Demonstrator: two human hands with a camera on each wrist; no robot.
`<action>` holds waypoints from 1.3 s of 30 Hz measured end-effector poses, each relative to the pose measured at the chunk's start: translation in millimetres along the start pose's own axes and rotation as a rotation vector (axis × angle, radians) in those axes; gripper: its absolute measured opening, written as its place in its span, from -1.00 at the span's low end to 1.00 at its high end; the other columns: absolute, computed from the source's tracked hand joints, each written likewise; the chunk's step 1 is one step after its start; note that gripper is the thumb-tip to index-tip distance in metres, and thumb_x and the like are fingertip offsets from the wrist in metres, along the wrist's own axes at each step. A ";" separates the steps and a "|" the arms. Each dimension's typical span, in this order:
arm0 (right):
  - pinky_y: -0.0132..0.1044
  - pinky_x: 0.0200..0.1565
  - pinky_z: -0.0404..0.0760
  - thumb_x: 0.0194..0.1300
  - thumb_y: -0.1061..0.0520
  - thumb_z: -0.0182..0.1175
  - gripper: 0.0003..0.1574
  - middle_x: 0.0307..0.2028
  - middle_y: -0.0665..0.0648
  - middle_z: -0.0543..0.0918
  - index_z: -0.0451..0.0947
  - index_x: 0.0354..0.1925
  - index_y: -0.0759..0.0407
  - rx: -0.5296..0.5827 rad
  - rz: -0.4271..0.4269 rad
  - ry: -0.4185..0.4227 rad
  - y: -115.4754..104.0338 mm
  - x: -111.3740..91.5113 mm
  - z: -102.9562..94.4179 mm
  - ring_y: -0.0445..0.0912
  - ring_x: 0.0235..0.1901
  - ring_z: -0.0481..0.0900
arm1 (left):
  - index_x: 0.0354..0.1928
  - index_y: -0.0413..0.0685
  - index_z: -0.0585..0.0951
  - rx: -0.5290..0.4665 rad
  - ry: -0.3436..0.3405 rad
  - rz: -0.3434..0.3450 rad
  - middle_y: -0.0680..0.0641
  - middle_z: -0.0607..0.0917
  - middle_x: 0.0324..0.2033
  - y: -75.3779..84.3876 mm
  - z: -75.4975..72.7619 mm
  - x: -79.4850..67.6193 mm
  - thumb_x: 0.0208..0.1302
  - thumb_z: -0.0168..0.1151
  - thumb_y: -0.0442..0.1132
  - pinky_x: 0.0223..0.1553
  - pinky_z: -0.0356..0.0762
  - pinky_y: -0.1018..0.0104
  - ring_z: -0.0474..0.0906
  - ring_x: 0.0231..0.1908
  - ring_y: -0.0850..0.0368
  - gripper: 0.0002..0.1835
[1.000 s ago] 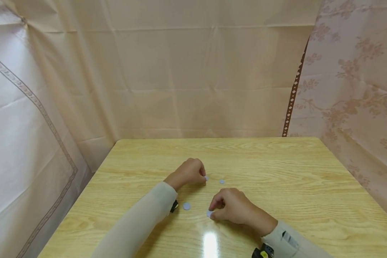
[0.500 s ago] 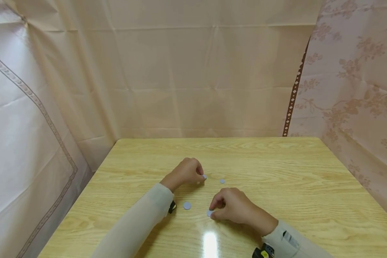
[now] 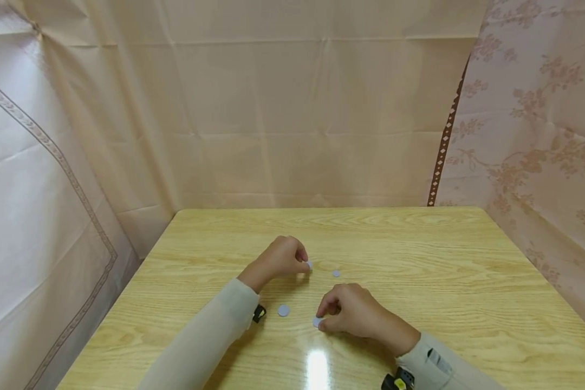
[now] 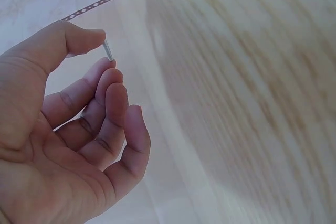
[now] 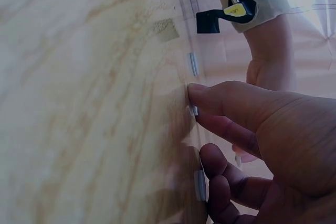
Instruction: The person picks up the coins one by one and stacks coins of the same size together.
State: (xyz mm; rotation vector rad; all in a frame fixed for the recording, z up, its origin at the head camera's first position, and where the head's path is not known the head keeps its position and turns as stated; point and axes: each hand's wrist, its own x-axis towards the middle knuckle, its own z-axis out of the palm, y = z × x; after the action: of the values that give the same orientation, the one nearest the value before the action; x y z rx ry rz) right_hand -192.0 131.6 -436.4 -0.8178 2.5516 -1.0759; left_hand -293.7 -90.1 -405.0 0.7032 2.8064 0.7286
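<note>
My left hand (image 3: 279, 259) pinches a small pale disc (image 4: 108, 51) by its edge between thumb and forefinger. The left wrist view shows that disc edge-on, tilted and off the wooden table (image 3: 409, 244), with the other fingers loosely curled below. Lower right, my right hand (image 3: 353, 313) holds a second disc (image 3: 317, 322) between thumb and fingertips, flat against the tabletop. Its right part is covered by the fingers. A third disc (image 3: 283, 310) lies left of the right hand. Another, smaller-looking disc (image 3: 336, 273) lies beyond it, right of my left hand.
A beige cloth (image 3: 317, 119) hangs behind the table, with a patterned cloth (image 3: 546, 135) on the right and a pale one (image 3: 39, 206) on the left. Each sleeve carries a black-and-yellow wrist device (image 3: 398, 381). Light glares off the table's front.
My left hand has drawn slightly left and back, its pinched disc now tipped more upright. The right hand and the discs lying on the table have stayed put.
</note>
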 end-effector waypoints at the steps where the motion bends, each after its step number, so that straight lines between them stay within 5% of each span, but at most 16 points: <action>1: -0.41 -0.46 0.39 0.14 -0.07 0.56 -0.89 -0.53 -0.16 0.57 0.80 -0.35 -0.18 -0.001 0.002 -0.001 0.3 0.1 0.2 -0.27 -0.49 0.41 | -0.39 0.03 0.74 -0.002 0.002 -0.001 0.13 0.69 -0.47 0.3 -0.6 -1.2 0.18 0.49 -0.15 -0.34 0.57 0.38 0.55 -0.44 0.24 -0.90; 39: -0.42 -0.51 0.35 0.14 0.05 0.52 -0.89 -0.54 -0.12 0.54 0.78 -0.33 -0.16 0.028 0.020 -0.019 2.1 -0.5 0.6 -0.29 -0.59 0.35 | -0.34 0.02 0.75 -0.087 0.091 0.103 0.15 0.69 -0.40 5.7 -10.3 -54.4 0.17 0.44 -0.18 -0.26 0.62 0.38 0.58 -0.37 0.26 -0.93</action>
State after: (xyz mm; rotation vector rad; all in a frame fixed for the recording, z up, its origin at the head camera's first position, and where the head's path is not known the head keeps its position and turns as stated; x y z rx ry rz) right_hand -192.2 132.7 -438.2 -0.7899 2.5178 -1.0908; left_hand -246.5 -116.1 -391.3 0.8234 2.8162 0.9167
